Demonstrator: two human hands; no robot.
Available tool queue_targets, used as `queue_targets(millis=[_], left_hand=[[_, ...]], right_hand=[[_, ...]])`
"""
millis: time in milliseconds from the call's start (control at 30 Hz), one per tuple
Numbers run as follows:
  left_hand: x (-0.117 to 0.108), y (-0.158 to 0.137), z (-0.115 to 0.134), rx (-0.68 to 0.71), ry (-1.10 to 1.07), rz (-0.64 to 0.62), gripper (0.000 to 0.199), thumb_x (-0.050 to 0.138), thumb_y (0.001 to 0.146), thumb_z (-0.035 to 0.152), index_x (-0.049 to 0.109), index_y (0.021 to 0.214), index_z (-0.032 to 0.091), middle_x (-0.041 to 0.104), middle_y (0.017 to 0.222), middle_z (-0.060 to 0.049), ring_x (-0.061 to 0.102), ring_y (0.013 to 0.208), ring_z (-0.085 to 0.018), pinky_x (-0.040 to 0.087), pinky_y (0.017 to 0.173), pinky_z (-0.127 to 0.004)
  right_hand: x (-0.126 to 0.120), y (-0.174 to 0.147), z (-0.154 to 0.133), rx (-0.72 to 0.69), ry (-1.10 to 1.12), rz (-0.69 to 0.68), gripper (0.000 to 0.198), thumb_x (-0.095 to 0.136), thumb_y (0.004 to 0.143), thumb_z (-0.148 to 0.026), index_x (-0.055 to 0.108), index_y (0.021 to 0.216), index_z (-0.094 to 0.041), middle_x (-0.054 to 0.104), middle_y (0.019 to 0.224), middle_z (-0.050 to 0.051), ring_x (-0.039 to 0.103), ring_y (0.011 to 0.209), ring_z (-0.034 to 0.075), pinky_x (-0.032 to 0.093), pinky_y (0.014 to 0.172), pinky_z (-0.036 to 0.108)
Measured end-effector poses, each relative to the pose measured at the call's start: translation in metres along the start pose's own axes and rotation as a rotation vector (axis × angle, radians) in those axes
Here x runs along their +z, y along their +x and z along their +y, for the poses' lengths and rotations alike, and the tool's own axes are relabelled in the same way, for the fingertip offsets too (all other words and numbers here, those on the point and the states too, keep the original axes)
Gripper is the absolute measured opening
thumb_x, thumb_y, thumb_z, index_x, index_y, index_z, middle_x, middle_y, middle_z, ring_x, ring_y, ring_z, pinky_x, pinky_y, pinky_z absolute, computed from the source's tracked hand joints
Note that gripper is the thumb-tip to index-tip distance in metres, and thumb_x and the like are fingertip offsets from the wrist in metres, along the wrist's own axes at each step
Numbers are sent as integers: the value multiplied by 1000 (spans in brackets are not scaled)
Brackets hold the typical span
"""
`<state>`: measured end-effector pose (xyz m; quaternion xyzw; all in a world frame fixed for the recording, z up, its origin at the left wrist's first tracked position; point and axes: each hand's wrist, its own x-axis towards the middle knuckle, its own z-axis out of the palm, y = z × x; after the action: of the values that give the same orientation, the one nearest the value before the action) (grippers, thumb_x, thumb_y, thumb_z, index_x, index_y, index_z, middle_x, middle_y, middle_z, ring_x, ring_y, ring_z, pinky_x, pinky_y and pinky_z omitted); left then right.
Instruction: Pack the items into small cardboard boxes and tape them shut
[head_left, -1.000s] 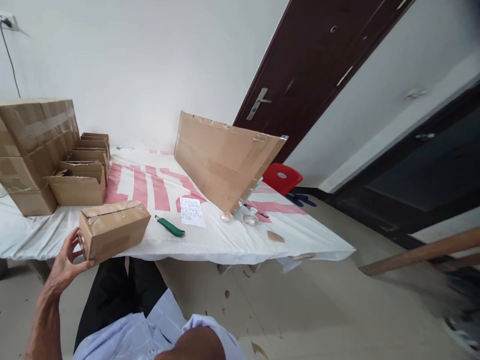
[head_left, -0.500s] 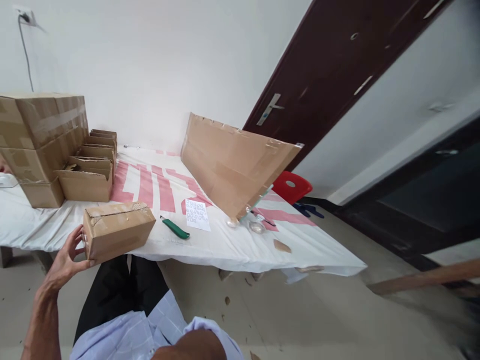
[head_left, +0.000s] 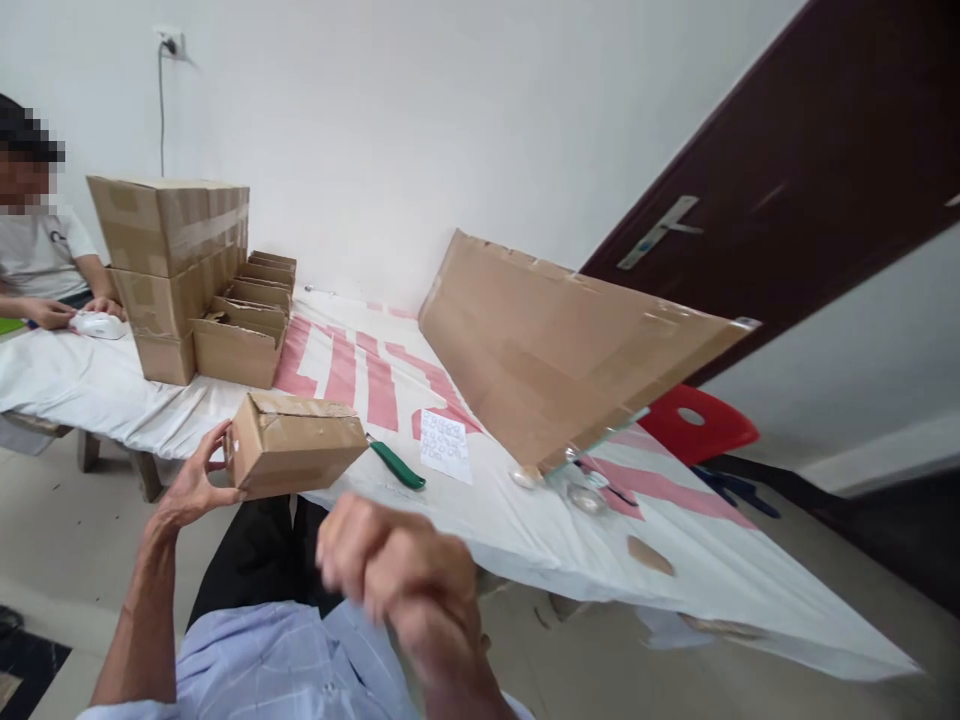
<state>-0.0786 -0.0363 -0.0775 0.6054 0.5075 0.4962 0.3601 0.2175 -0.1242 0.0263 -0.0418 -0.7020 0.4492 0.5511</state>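
My left hand (head_left: 196,488) grips the left end of a small cardboard box (head_left: 300,455), fingers behind and thumb at the lower corner. The box is closed and taped along its top, at the table's front edge. My right hand (head_left: 405,570), blurred by motion, is raised in front of my body with its fingers curled closed; whatever may be inside is hidden. It touches neither the box nor the table. Just right of the box lies a green utility knife (head_left: 397,465), beside a paper sheet of small printed or cut shapes (head_left: 445,445).
Stacked taped boxes (head_left: 180,235) and several open-topped cartons (head_left: 240,350) stand at the left. A large cardboard sheet (head_left: 570,340) leans across the table, near tape rolls (head_left: 586,498). A red stool (head_left: 701,425) is beyond. Another person (head_left: 45,250) works at the far left.
My right hand has come up into view. My view has turned left, so the table shifts rightward and the other person appears. My left hand still grips the box.
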Motion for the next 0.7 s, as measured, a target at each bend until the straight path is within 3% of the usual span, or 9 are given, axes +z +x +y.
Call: queue_targets(millis=[100, 267, 467, 700], left_hand=[[5, -3, 6, 43, 48, 6, 115, 96, 64, 43, 41, 163, 25, 44, 165, -18, 43, 152, -43, 54, 111, -52], [14, -5, 19, 118, 106, 16, 113, 96, 64, 42, 41, 162, 26, 45, 163, -18, 46, 149, -43, 55, 109, -56], [24, -7, 35, 184, 167, 10, 104, 94, 69, 40, 42, 158, 25, 47, 159, -17, 49, 146, -39, 54, 110, -53], [31, -8, 38, 260, 255, -4, 91, 92, 74, 43, 53, 155, 30, 42, 163, -16, 42, 152, -41, 48, 117, -56]], right_hand=[[-24, 35, 22, 21, -251, 263, 37, 54, 108, -35, 57, 73, -25, 60, 72, 2, 57, 68, 18, 48, 66, 35], [-61, 30, 68, 124, -709, 425, 20, 51, 106, -35, 63, 96, -24, 69, 95, 4, 65, 91, 21, 52, 85, 36], [-83, 12, 114, 223, -847, 398, 19, 56, 101, -38, 67, 103, -23, 72, 100, 6, 67, 91, 23, 56, 87, 40], [-90, 5, 119, 188, -867, 382, 25, 55, 103, -42, 70, 100, -23, 72, 103, 8, 68, 101, 26, 55, 94, 44]])
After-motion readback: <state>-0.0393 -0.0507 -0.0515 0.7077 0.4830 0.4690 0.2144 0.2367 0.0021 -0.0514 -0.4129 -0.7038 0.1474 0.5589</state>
